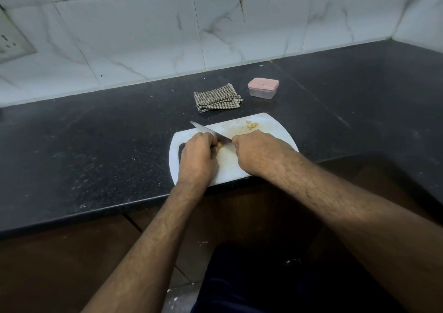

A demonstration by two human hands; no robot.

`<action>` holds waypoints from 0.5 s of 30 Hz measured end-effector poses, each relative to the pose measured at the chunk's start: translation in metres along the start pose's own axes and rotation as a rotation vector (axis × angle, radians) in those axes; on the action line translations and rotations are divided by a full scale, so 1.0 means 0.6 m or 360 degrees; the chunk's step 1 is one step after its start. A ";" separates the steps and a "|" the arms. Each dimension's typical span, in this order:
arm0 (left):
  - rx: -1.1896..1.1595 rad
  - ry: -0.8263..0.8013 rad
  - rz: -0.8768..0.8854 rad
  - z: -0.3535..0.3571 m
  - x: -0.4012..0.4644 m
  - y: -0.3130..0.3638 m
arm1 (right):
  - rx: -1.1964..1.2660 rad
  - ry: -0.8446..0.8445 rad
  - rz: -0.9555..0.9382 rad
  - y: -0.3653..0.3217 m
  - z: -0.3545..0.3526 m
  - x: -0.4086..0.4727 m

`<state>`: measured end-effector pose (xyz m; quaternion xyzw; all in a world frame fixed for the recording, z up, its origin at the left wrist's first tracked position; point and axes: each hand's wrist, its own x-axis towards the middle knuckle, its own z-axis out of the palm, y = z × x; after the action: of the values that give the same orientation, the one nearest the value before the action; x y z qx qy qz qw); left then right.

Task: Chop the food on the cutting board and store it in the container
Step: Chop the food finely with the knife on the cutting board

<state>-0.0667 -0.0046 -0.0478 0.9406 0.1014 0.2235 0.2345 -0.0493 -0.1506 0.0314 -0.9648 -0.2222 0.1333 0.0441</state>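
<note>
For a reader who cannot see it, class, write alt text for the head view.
A right hand grips a steel knife over yellowish food held by the left hand on a white plastic cutting board. Behind lie a checked cloth and a closed pink-lidded container.

No wording, brand, number or sign can be read anywhere in this kitchen view. The only mark resembling a label is a small dark patch on the pink lid of the container, which stands near the back edge of the black counter; its characters are too small and blurred to make out.
</note>
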 end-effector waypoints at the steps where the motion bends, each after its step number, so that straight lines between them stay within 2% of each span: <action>1: 0.0006 0.0001 0.0012 0.000 0.000 0.000 | 0.0029 0.0005 0.0000 0.001 0.005 0.002; 15: -0.0068 0.0010 -0.0096 0.001 0.000 0.005 | 0.0033 0.0073 0.0015 0.004 0.018 0.007</action>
<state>-0.0661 -0.0073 -0.0465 0.9312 0.1256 0.2214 0.2609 -0.0477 -0.1504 0.0194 -0.9682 -0.2151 0.1136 0.0585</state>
